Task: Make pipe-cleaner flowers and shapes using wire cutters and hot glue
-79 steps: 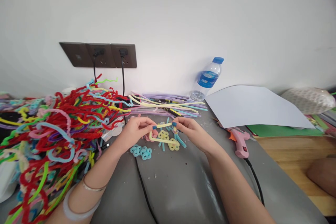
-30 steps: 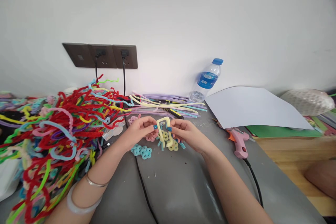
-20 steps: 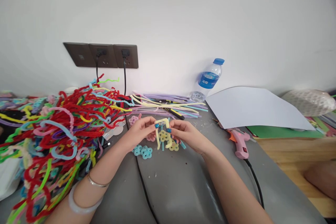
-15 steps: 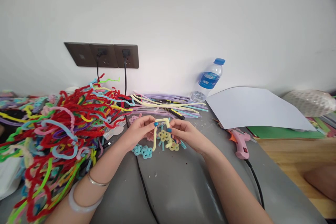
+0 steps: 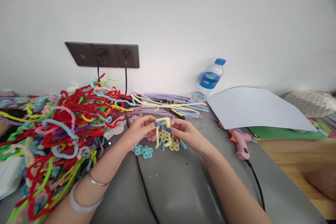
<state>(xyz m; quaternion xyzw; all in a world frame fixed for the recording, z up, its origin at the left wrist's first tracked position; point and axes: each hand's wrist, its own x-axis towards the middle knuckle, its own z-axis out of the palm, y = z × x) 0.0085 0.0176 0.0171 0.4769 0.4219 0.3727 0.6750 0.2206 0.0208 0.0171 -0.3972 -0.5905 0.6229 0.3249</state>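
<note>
My left hand and my right hand meet over the grey table, and both pinch a pale yellow pipe cleaner bent into a narrow arch. Its two ends hang down between my fingers. Just beneath lie small yellow flower-shaped loops with short blue pieces, and a blue looped flower rests a little to the left. A pink looped piece lies behind my left hand.
A big tangle of coloured pipe cleaners fills the left. Straight pastel ones lie by the wall. A water bottle, white paper, a pink glue gun and its black cable are nearby.
The yellow pipe cleaner, earlier held stretched sideways as a wide loop, is now folded into a tight upright arch, and my hands have come closer together.
</note>
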